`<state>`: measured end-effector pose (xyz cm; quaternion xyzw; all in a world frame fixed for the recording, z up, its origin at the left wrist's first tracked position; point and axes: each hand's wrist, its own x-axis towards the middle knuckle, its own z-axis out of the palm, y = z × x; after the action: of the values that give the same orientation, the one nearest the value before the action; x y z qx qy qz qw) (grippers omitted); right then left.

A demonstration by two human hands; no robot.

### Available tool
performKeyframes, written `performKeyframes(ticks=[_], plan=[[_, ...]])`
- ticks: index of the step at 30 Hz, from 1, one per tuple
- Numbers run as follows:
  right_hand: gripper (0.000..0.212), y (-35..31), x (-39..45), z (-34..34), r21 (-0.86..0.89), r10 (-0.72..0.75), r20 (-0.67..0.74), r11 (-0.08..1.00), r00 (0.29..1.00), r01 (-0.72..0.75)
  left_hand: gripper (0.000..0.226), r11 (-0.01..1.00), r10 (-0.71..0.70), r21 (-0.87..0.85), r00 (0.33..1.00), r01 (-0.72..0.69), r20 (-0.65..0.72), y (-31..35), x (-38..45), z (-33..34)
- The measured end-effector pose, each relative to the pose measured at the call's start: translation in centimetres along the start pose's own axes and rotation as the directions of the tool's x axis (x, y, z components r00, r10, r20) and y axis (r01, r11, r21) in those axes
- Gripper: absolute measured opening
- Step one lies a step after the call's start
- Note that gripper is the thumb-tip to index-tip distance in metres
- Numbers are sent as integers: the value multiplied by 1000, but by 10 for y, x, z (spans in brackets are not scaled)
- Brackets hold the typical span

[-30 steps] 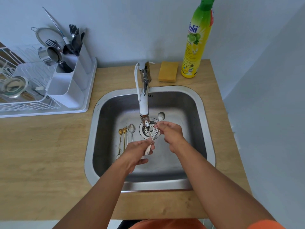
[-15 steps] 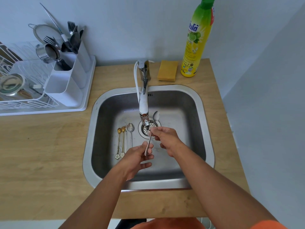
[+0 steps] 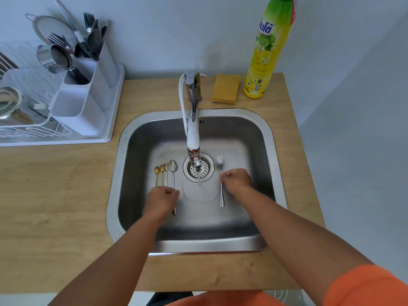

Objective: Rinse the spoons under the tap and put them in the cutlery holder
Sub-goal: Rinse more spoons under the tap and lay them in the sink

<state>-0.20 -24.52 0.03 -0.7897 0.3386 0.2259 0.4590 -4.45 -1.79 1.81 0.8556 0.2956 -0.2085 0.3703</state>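
Steel spoons lie in the stainless sink (image 3: pixel 273 151) either side of the running chrome tap (image 3: pixel 193 133).
The right hand (image 3: pixel 236 181) pinches a long silver spoon (image 3: pixel 221 184); the left hand (image 3: pixel 162 200), fingers curled, covers the handles of four small spoons (image 3: pixel 166 171). White cutlery holder (image 3: pixel 88 96) stands far left.

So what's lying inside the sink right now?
In the sink, four spoons lie left of the drain, one spoon right. The left hand covers some handles; the right hand overlaps another.
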Motion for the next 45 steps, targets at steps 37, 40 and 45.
performKeyframes(ticks=[37, 40, 45], plan=[[32, 11, -4, 19, -380, -111, 46, 917, 993, 120, 32, 951, -150, 294, 973, 94, 174, 3, 22, 21], [25, 10, -8, 25, -231, -152, 140, 956, 978, 182, 33, 981, -191, 100, 940, 169, 283, 5, 14, 21], [20, -2, -19, 33, -8, -71, 378, 997, 923, 80, 26, 963, -160, -119, 867, 243, 471, 15, -9, 18]])
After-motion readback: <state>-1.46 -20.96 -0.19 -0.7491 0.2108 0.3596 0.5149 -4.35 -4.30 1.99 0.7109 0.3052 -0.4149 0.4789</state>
